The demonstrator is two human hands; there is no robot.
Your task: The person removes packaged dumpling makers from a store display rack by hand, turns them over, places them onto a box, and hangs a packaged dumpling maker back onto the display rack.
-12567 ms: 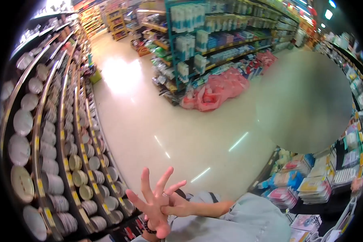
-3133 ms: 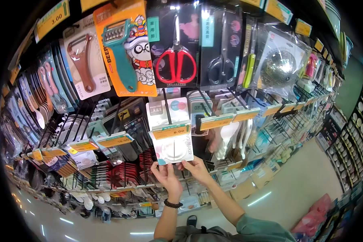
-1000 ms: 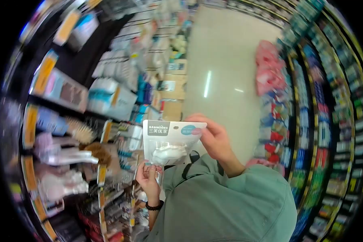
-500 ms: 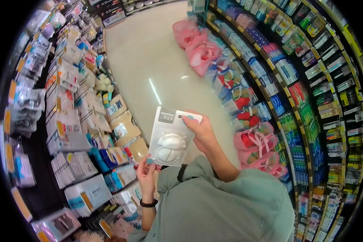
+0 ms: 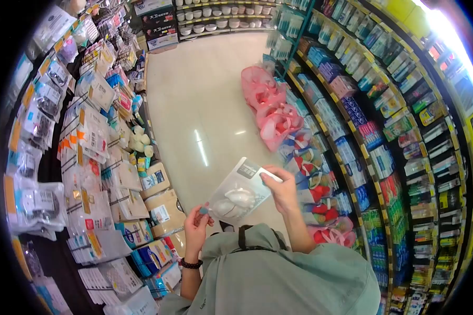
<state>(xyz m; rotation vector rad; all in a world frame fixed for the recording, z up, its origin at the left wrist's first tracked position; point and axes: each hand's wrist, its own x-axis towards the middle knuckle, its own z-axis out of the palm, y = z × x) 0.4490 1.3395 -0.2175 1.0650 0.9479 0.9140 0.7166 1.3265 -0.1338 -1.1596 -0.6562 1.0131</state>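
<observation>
A flat blister pack (image 5: 231, 206) with white rounded pieces under clear plastic and a dark label at its top is held tilted in front of my body. My right hand (image 5: 282, 190) grips its upper right edge, thumb on the front face. At the lower left corner, the closed fingers of my left hand (image 5: 195, 227) pinch the pack's edge; a small teal spot shows at the fingertips. A dark beaded bracelet (image 5: 191, 264) circles my left wrist. What the white pieces are, I cannot make out.
Hooks with hanging packs (image 5: 92, 139) line the left, with cutting boards (image 5: 163, 214) lower down. Pink bags (image 5: 273, 113) hang along the right shelf of boxed goods (image 5: 354, 113). Bowls (image 5: 222, 24) stand on shelves at the far end, beyond the pale floor (image 5: 194, 79).
The pack has turned clockwise and shifted right and down in view, with both hands still on it. My view has tipped up, showing more of the far shelves.
</observation>
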